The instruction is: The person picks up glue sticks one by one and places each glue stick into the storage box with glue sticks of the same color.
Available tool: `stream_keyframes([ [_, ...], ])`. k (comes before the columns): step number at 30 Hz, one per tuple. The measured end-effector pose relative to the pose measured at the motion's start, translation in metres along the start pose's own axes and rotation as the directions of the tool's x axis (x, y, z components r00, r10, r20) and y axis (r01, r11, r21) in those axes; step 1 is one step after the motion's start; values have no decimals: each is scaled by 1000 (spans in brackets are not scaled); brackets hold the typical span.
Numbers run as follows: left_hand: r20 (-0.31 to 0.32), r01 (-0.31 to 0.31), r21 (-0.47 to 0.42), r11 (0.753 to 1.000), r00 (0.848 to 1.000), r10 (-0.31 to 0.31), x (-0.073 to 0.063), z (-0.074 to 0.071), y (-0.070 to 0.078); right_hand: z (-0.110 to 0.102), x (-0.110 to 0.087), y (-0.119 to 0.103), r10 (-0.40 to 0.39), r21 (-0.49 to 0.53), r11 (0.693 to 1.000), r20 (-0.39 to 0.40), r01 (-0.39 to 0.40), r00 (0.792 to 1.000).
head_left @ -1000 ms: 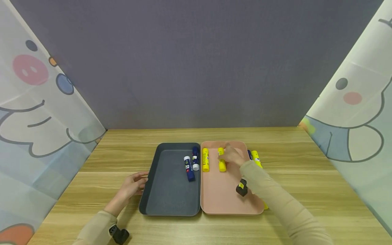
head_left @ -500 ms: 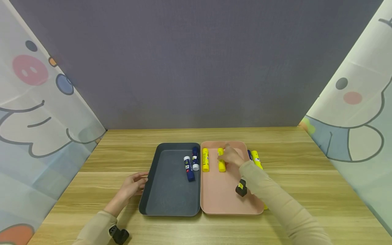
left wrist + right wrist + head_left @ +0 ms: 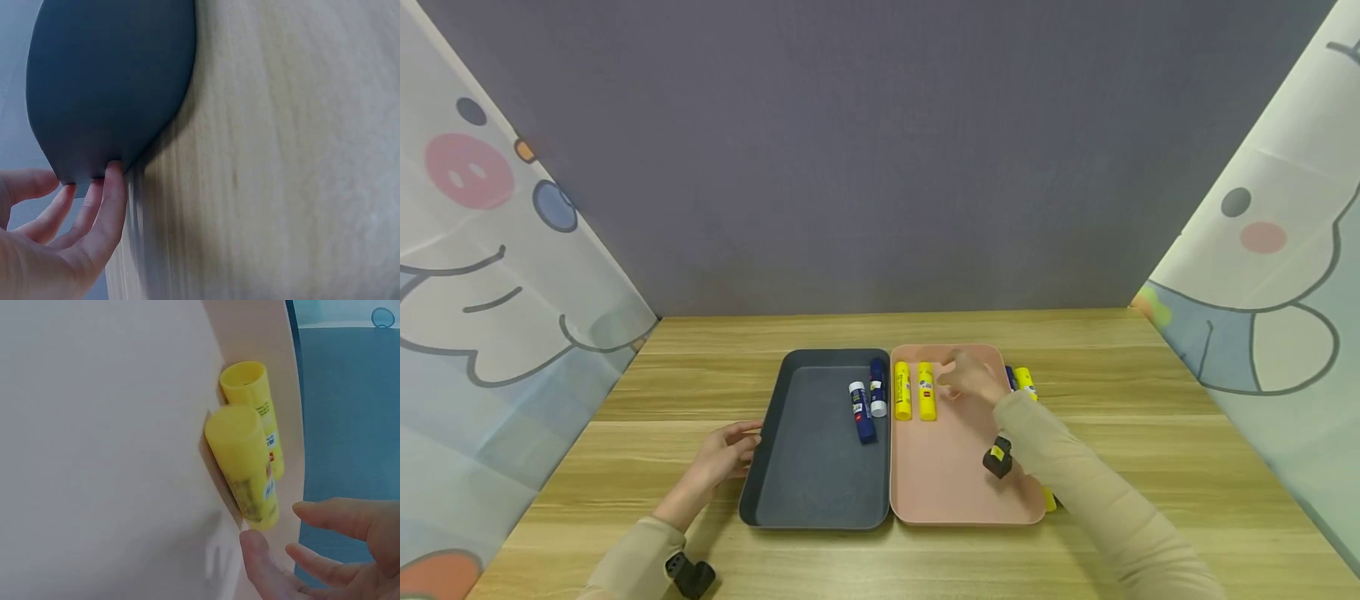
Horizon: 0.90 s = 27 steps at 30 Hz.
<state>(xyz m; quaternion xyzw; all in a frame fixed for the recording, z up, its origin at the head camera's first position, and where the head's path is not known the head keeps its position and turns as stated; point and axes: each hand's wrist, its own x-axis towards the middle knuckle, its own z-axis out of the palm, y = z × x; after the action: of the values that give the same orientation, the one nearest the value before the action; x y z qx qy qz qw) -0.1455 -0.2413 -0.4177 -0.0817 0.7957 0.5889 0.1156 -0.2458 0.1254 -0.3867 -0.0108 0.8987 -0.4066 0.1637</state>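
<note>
My left hand (image 3: 724, 454) rests its fingertips on the outer side wall of the dark grey tray (image 3: 112, 81). Over the pink tray (image 3: 970, 492) hovers my right hand (image 3: 972, 377), fingers spread and holding nothing. Just left of its fingertips lies a yellow glue stick (image 3: 927, 392); the right wrist view shows a gap between that glue stick (image 3: 240, 459) and the thumb and fingers. A second yellow glue stick (image 3: 903, 391) lies beside it along the tray's left wall. Two blue glue sticks with white ends, one nearer (image 3: 862, 412) and one farther (image 3: 877, 388), lie in the grey tray.
Right of the pink tray, partly hidden by the right arm, are more glue sticks: a yellow one (image 3: 1025, 381), a blue one (image 3: 1011, 377) and a yellow end (image 3: 1049, 500) nearer the front. The trays stand side by side on a wooden table (image 3: 737, 375).
The yellow glue stick under my right hand has shifted left, closer to the other yellow one. My right hand has let go and drawn slightly right. My left hand stays put.
</note>
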Motion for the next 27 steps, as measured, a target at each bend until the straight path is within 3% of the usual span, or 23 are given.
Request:
stream_keyframes([
  [7,-7,5,1,1000,1000,-5,1,0,-2,-8,-7,-3,-33,-21,999,7,34,999],
  [14,-4,6,4,1000,1000,-6,0,0,0,-18,-14,-8,-18,-43,999,23,19,1000],
  [20,-10,11,17,1000,1000,-10,0,0,0,-24,-21,-8,-68,-58,996,-4,67,998],
  [27,-11,5,16,1000,1000,-4,-1,0,0,-32,-28,-4,-120,-35,992,43,121,992],
])
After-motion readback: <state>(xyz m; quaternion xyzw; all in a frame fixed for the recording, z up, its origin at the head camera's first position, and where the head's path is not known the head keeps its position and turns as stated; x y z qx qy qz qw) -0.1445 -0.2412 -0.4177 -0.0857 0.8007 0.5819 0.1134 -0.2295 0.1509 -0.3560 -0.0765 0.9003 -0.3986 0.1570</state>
